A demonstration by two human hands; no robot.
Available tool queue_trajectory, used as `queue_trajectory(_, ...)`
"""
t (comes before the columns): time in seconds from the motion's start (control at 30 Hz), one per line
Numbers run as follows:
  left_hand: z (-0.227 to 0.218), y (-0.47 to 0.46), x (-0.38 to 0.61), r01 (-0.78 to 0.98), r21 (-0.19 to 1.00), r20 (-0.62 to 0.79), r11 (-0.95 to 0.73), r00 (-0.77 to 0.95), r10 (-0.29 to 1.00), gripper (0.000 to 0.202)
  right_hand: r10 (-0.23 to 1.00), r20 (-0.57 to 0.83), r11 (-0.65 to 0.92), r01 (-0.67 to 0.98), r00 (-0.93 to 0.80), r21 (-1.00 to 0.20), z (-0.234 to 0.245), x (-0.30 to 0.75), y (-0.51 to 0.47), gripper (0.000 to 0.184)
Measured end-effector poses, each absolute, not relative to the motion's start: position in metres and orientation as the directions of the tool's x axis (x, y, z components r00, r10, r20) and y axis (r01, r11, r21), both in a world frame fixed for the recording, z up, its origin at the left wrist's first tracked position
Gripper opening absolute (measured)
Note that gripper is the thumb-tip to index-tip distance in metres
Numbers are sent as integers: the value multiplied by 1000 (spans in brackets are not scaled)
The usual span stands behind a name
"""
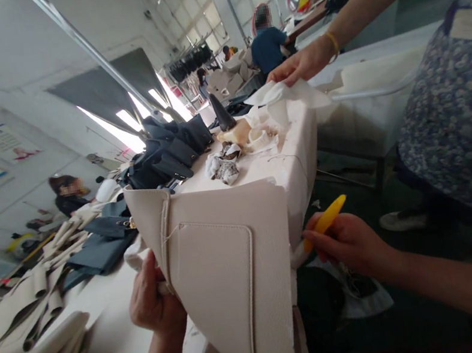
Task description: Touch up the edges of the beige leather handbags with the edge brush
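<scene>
Left hand: grips cream pebbled-leather tote bag upright — side edge presented to the other hand.
Right hand: pinches slim yellow plastic tool beside that edge.
Bag's place: near edge of white worktop.

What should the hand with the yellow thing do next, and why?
I think the right hand should move the yellow tool gently onto the nearby edge of the cream bag. The left hand is already holding the bag up, and the tool's tip is right beside that edge.
</scene>
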State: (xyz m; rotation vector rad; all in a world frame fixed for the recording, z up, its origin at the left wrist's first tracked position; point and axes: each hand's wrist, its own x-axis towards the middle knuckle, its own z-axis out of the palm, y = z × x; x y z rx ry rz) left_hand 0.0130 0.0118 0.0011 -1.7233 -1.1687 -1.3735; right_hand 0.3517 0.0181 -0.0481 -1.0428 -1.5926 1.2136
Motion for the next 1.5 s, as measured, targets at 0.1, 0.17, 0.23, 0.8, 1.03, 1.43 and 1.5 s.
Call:
queue_trajectory(0.1,0,12,11,916,39,965,-400,69,252,48,930,206,254,128,-303,-959,-43,349,18,35)
queue_trajectory(0.17,-2,12,8,913,43,962,-407,71,262,48,942,245,288,179,-230,-941,-40,347,33,38)
queue_trajectory(0.23,-3,12,5,910,63,959,-410,59,277,47,958,257,280,230,-125,-932,-38,344,54,42)
queue_trajectory(0.8,29,2,3,965,11,787,-261,153,597,62,989,147,145,86,18,-986,-38,388,7,45)
queue_trajectory(1.03,83,-8,-13,854,189,279,-485,427,860,81,995,47,44,34,89,-998,-50,411,-16,47)
queue_trajectory(1.43,87,8,-7,806,-372,271,-460,568,777,44,988,63,74,-71,141,-995,-61,421,-30,41)
queue_trajectory(1.5,89,10,-10,821,-394,361,-412,551,752,50,987,63,74,-71,148,-995,-62,426,-28,39)
